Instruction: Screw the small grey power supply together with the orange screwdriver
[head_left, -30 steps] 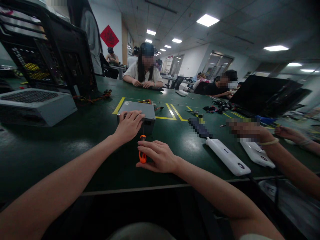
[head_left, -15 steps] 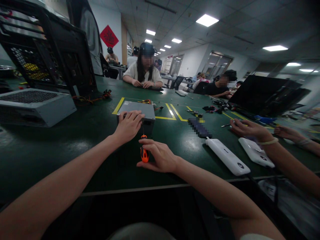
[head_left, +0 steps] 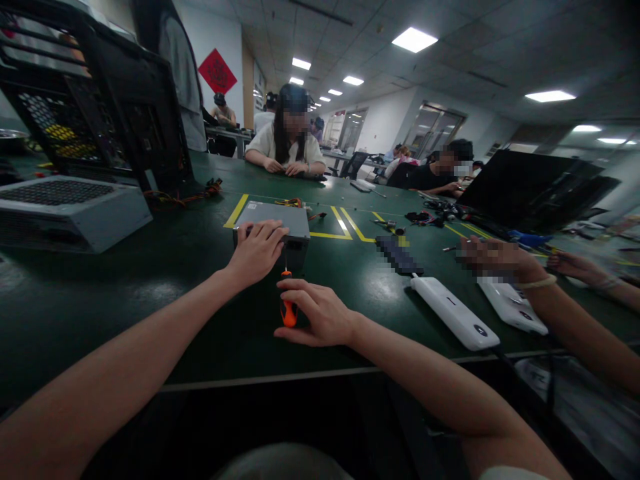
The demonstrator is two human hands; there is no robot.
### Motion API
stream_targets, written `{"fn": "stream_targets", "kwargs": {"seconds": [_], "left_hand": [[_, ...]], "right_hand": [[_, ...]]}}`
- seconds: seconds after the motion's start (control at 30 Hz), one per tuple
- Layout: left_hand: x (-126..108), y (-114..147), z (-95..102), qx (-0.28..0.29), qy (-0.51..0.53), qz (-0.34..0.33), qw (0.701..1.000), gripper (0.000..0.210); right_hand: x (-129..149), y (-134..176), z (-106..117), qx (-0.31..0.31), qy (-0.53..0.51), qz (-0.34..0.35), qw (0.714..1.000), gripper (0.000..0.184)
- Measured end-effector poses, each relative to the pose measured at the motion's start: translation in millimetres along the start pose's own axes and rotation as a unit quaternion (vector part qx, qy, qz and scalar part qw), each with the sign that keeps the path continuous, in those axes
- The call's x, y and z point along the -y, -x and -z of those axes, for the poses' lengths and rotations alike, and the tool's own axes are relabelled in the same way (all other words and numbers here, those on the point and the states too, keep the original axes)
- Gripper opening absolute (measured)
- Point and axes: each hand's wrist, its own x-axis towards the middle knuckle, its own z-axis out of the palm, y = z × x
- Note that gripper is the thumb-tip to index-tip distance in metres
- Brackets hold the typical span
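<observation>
A grey computer power supply [head_left: 273, 215] lies on the green table in front of me, with a bundle of wires behind it. My left hand [head_left: 259, 250] is laid over its near left edge and grips it, fingertips by the top of a screwdriver's thin shaft. The screwdriver [head_left: 289, 313] has an orange and black handle, which my right hand [head_left: 317, 310] holds between thumb and fingers. Its shaft points away from me at the near face of the power supply; its tip is hidden near my left fingers.
A second power supply [head_left: 75, 207] and an open black computer case [head_left: 100, 113] stand at left. White power strips [head_left: 455, 313] lie right, beside a co-worker's hand [head_left: 495, 260]. Another person [head_left: 287, 143] sits across the table. Black panels [head_left: 535, 183] stand far right.
The screwdriver handle has turned slightly in my right hand, showing a different side of its orange and black pattern. My left hand stays on the power supply.
</observation>
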Motion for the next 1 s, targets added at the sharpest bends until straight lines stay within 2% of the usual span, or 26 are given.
{"fn": "stream_targets", "kwargs": {"seconds": [0.1, 0.2, 0.33, 0.43, 0.5, 0.63, 0.73, 0.87, 0.93, 1.0], "left_hand": [[0.4, 0.0, -0.4, -0.002, 0.004, 0.001, 1.0, 0.034], [1.0, 0.3, -1.0, 0.0, 0.004, 0.0, 1.0, 0.034], [1.5, 0.4, -1.5, 0.005, 0.001, 0.0, 1.0, 0.033], [1.5, 0.2, -1.5, 0.005, 0.001, 0.002, 1.0, 0.032], [1.3, 0.0, -1.3, 0.004, 0.0, 0.001, 1.0, 0.032], [0.4, 0.0, -0.4, 0.002, -0.011, -0.001, 1.0, 0.033], [0.3, 0.3, -0.2, 0.002, -0.01, -0.002, 1.0, 0.033], [1.7, 0.3, -1.9, -0.005, -0.009, -0.003, 1.0, 0.033], [2.0, 0.1, -2.6, -0.007, -0.016, -0.005, 1.0, 0.032], [1.9, -0.1, -2.9, -0.006, -0.022, -0.007, 1.0, 0.032]], "right_hand": [[0.3, 0.3, -0.2, 0.02, 0.029, 0.019, 0.999, 0.041], [0.5, -0.6, -1.8, 0.007, 0.061, 0.045, 0.997, 0.037], [0.9, -0.8, -2.1, -0.016, 0.031, 0.026, 0.999, 0.038], [1.9, -1.1, 0.7, 0.002, 0.015, 0.021, 1.0, 0.041], [2.7, -1.9, 2.1, 0.012, 0.039, 0.03, 0.999, 0.039], [2.3, -2.8, -0.1, -0.031, 0.073, 0.041, 0.996, 0.036], [0.8, -1.1, -3.1, -0.056, 0.047, 0.014, 0.997, 0.035], [1.4, -0.1, -1.3, -0.009, 0.014, 0.003, 1.0, 0.042], [2.4, -1.2, 0.3, 0.014, 0.036, 0.016, 0.999, 0.042], [2.6, -2.4, 0.3, 0.011, 0.061, 0.027, 0.998, 0.04]]}}
